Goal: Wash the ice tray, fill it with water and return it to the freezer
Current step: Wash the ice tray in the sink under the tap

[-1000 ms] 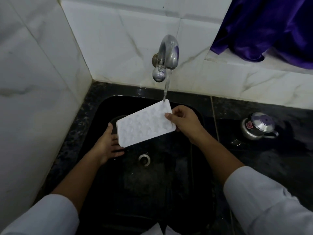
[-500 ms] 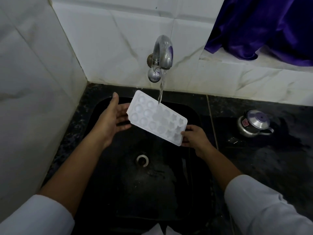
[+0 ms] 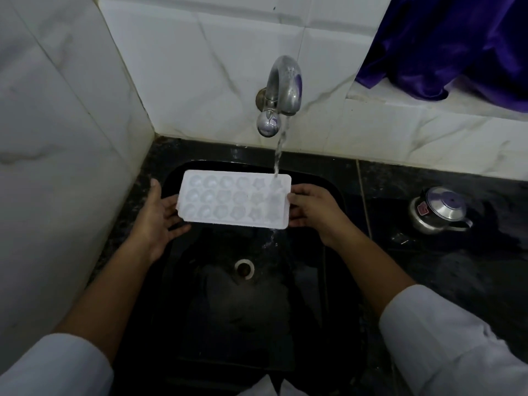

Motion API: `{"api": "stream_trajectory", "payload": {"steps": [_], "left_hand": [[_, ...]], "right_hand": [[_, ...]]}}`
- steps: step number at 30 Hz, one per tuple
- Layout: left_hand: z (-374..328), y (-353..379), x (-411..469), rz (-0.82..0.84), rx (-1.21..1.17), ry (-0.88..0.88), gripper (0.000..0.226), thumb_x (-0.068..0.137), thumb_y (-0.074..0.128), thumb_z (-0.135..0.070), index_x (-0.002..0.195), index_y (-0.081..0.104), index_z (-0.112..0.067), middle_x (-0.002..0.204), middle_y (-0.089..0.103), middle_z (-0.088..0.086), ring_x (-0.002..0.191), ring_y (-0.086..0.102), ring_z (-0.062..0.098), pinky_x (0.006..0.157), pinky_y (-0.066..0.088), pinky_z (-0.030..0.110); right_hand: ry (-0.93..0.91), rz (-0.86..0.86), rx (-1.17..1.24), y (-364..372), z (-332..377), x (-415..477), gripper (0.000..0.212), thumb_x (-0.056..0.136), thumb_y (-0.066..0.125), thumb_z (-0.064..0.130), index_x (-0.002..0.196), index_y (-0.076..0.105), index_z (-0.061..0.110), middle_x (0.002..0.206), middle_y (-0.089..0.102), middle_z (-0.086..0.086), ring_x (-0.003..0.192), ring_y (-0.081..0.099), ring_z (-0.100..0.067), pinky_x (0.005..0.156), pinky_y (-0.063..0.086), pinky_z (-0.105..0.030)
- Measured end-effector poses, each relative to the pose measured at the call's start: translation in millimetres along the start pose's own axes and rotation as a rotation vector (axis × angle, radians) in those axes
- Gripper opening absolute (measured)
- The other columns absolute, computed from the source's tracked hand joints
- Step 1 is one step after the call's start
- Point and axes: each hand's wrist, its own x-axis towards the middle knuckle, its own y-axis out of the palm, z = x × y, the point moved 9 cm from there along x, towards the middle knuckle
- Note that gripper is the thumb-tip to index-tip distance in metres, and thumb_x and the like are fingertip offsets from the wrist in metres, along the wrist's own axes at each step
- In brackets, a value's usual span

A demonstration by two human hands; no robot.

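White plastic ice tray [image 3: 234,202], cavities up, sits level just below the tap [image 3: 281,90], whose water stream [image 3: 278,152] lands in its end nearest the tap, the left hand [image 3: 158,215] cradling the far end on open fingers, the right hand [image 3: 313,210] pinching the near end.

ice tray [image 3: 234,201] flipped face up, levelled
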Motion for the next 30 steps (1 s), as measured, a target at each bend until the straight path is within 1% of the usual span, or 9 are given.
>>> {"api": "stream_trajectory", "payload": {"steps": [4,7,10,13,15,17,21,26,30], "left_hand": [[41.3,39.2,3.6,0.090,0.021,-0.136,0.094,0.096,0.018,-0.085,0.143,0.059,-0.014,0.138,0.065,0.009,0.116,0.063,0.024,0.088,0.050,0.043],[64.3,74.7,-2.9,0.166,0.069,-0.210,0.096,0.097,0.017,-0.084,0.143,0.060,-0.011,0.135,0.067,0.012,0.119,0.063,0.028,0.089,0.051,0.043],[77.4,103.5,-13.0,0.238,0.115,-0.244,0.094,0.097,0.018,-0.083,0.136,0.063,-0.011,0.128,0.070,0.011,0.116,0.065,0.028,0.092,0.052,0.044],[78.1,120.8,-19.6,0.298,0.126,-0.243,0.092,0.096,0.017,-0.084,0.134,0.063,-0.013,0.129,0.070,0.011,0.118,0.065,0.028,0.098,0.052,0.046],[68.8,125.9,-19.6,0.312,0.114,-0.214,0.093,0.095,0.018,-0.086,0.134,0.064,-0.014,0.133,0.070,0.010,0.122,0.064,0.029,0.097,0.053,0.045],[51.9,126.4,-17.8,0.300,0.098,-0.162,0.090,0.095,0.019,-0.085,0.130,0.066,-0.016,0.132,0.070,0.009,0.123,0.064,0.028,0.095,0.053,0.045],[6.4,118.4,-11.3,0.256,0.088,-0.031,0.092,0.097,0.019,-0.083,0.140,0.065,-0.015,0.132,0.071,0.006,0.126,0.064,0.026,0.097,0.052,0.044],[-37.4,97.3,-13.5,0.197,0.097,0.108,0.090,0.098,0.018,-0.083,0.133,0.070,-0.018,0.127,0.075,0.002,0.125,0.066,0.021,0.098,0.052,0.043],[-54.1,74.5,-22.0,0.149,0.083,0.179,0.089,0.098,0.019,-0.083,0.134,0.070,-0.019,0.128,0.076,0.000,0.123,0.068,0.019,0.097,0.052,0.041]], "right_hand": [[-0.048,-0.050,-0.017,-33.6,18.8,-20.2,0.013,0.101,0.063,0.015,0.109,0.072,0.010,0.083,0.076,-0.006,0.064,0.070,-0.017,0.057,0.057,-0.031],[-0.084,-0.094,-0.024,-59.9,30.0,-36.4,0.012,0.100,0.064,0.017,0.106,0.073,0.011,0.081,0.075,-0.005,0.063,0.067,-0.018,0.057,0.056,-0.032],[-0.131,-0.124,-0.053,-83.8,38.4,-51.5,0.012,0.101,0.064,0.017,0.105,0.073,0.011,0.078,0.074,-0.004,0.061,0.066,-0.018,0.055,0.054,-0.031],[-0.175,-0.146,-0.062,-102.9,43.0,-63.1,0.010,0.100,0.063,0.013,0.101,0.073,0.013,0.075,0.074,-0.004,0.059,0.065,-0.016,0.054,0.053,-0.030],[-0.190,-0.166,-0.054,-112.6,42.8,-67.0,0.010,0.100,0.062,0.011,0.101,0.072,0.013,0.074,0.074,-0.001,0.060,0.066,-0.014,0.053,0.055,-0.029],[-0.187,-0.187,-0.046,-119.2,38.0,-66.8,0.012,0.101,0.062,0.009,0.104,0.072,0.013,0.079,0.075,-0.001,0.064,0.068,-0.015,0.056,0.058,-0.029],[-0.151,-0.218,0.015,-118.9,19.0,-56.1,0.018,0.100,0.061,0.006,0.112,0.071,0.014,0.093,0.078,-0.006,0.073,0.073,-0.018,0.060,0.058,-0.030],[-0.061,-0.200,0.097,-95.7,-13.5,-33.2,0.025,0.099,0.061,0.006,0.122,0.068,0.014,0.104,0.078,-0.012,0.090,0.077,-0.028,0.070,0.060,-0.036],[0.018,-0.152,0.146,-63.1,-34.9,-19.1,0.031,0.098,0.058,0.002,0.126,0.066,0.012,0.108,0.077,-0.015,0.085,0.078,-0.026,0.066,0.060,-0.033]]}}
